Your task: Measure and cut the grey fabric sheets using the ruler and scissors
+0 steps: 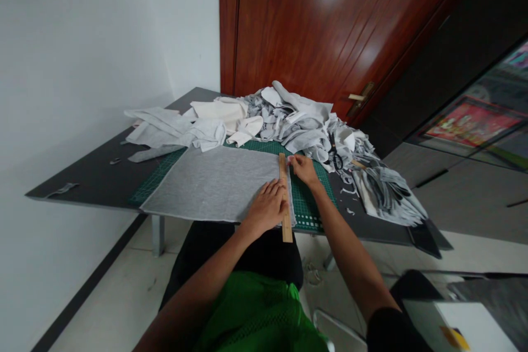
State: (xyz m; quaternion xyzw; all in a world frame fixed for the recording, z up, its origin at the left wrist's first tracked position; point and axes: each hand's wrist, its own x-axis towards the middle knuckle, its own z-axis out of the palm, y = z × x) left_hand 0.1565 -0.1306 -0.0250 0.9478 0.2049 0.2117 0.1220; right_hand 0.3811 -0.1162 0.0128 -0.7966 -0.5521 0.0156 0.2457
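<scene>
Wall (82, 38): white, dark skirting (89, 281) at foot. Door (305, 33): red-brown wood, handle (362, 98) at right, light reflected on surface. Cabinet (437, 80): right of door, glass (474, 118) above grey panels (466, 195). Floor (138, 286): pale tile. Desk (109, 179): dark top, grey leg (158, 235), standing before door.

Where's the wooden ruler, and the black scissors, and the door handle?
Wooden ruler (287, 230), head view: its bare end nearest the person.
Black scissors (334, 150), head view: between blades and handle loops.
Door handle (356, 97), head view: the lever.
</scene>
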